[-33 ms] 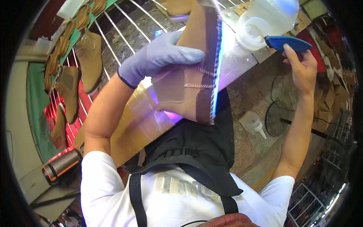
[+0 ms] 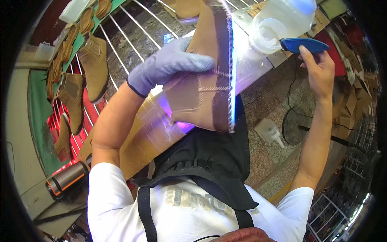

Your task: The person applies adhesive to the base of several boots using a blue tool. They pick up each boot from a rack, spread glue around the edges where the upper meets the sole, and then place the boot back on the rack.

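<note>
Grey-gloved left hand (image 2: 171, 60): gripping one tan boot with dark-brown band (image 2: 207, 86), twelve o'clock. Bare right hand (image 2: 321, 72): pinching one blue flat-handled brush (image 2: 294, 43), two o'clock. Translucent white plastic jug (image 2: 288, 20): one o'clock, beside brush. Steel flask with orange stripe (image 2: 68, 180): eight o'clock.

gloved left hand (image 2: 173, 60) gripping, left arm (image 2: 115, 117) bent, bare right hand (image 2: 320, 72) pinching, right arm (image 2: 315, 137) stretched forward

Tan suede boot w/ dark-brown band (image 2: 209, 97) runs off top edge, grey-gloved L hand (image 2: 171, 61) has most fingers hidden by it, & flat blue-handled tool (image 2: 308, 45) has a tip too small to ID!
</note>
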Available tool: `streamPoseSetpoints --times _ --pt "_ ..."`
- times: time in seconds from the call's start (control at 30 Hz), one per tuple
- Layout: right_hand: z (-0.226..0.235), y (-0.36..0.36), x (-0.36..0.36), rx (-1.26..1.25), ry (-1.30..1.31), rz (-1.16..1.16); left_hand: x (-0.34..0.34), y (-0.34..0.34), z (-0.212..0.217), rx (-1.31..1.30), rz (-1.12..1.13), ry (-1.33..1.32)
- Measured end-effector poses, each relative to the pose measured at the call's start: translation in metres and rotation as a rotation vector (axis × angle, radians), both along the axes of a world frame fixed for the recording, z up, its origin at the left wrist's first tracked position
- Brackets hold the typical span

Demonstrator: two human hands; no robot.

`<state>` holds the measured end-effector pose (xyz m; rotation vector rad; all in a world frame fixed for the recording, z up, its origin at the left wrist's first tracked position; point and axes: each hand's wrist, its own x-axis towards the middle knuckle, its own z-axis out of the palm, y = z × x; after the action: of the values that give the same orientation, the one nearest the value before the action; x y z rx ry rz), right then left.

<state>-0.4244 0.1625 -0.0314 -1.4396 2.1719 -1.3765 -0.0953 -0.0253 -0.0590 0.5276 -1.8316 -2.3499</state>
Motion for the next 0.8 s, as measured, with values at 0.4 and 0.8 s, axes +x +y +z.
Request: streamPoseSetpoints --times 0.4,0.8 --pt "-0.032 -0.046 0.012 0.115 0.460 0.045 0.033 0.022 0.006 -0.057 0.206 0.002" --pt "-0.053 -0.039 -0.008 -0.048 -0.480 -0.144 0.081 -0.009 0.015 -0.401 0.361 -0.131"
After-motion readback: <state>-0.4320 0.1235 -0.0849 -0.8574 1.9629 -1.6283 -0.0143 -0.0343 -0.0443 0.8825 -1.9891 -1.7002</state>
